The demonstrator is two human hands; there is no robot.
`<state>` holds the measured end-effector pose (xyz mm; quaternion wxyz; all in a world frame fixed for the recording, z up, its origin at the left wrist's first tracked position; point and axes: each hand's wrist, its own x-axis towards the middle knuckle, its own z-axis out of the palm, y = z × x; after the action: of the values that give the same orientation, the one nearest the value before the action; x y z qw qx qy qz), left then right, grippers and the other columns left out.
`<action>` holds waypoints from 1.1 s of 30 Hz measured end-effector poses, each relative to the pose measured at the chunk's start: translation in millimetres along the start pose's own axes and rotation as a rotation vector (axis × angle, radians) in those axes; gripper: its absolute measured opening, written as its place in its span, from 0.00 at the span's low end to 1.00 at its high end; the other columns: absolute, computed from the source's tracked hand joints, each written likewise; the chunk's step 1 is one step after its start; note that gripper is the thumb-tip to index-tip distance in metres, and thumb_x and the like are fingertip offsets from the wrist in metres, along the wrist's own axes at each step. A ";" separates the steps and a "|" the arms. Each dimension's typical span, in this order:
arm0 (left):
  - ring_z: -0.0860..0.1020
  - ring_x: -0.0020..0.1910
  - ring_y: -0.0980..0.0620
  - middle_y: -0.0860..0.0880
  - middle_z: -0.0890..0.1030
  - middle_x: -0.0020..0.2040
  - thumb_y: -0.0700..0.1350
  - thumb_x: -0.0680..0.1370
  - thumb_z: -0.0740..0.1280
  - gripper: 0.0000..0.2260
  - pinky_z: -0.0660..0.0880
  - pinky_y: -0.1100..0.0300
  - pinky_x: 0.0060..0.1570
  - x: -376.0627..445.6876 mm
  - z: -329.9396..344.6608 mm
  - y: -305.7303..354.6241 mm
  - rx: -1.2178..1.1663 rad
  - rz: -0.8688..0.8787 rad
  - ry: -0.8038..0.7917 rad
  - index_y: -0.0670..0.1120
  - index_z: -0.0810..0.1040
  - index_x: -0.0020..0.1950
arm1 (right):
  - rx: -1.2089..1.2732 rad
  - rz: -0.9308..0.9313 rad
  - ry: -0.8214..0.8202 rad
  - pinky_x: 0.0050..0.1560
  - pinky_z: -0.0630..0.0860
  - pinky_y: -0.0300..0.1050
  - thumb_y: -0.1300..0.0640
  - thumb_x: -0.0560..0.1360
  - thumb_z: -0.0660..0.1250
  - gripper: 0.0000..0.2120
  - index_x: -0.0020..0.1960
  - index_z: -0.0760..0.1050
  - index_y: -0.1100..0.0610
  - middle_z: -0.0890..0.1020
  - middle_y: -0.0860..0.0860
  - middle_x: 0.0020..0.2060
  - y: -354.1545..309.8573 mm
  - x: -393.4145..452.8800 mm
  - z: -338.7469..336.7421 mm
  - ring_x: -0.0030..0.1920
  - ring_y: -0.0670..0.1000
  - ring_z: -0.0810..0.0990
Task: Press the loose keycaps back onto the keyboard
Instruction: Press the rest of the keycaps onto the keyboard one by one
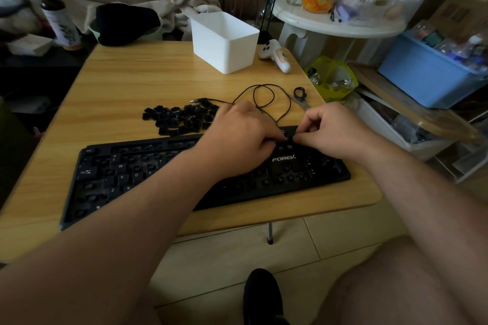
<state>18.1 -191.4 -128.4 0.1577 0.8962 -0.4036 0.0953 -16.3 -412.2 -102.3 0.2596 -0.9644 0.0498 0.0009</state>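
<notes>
So your left hand (241,134) lies flat-ish on the keyboard (184,174) near its back edge, fingertips down on the keys, while your right hand (330,130) curls beside it, thumb and forefinger pinched at the top row; can't tell what's in the pinch. Loose keycaps (182,119) sit piled on the table (126,87) just behind the keyboard, left of your hands, cable (264,97) looping behind your knuckles and bare wood out to the white bin (224,42).

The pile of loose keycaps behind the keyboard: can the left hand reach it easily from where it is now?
Probably yes. The left hand rests at the back edge of the keyboard, and the pile of loose keycaps lies just beside it on the table, with nothing between them.
</notes>
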 end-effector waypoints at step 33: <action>0.73 0.60 0.49 0.60 0.81 0.53 0.62 0.76 0.71 0.07 0.64 0.47 0.60 -10.7 -26.3 -91.5 0.256 -0.428 -0.065 0.64 0.82 0.53 | 0.040 -0.233 0.001 0.57 0.81 0.49 0.55 0.78 0.70 0.09 0.55 0.86 0.45 0.84 0.43 0.49 -92.4 53.8 68.0 0.53 0.48 0.81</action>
<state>78.8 -117.4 -125.8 0.0464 0.9765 -0.1940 0.0814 47.8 -303.8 -116.4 0.2770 -0.9583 -0.0624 -0.0309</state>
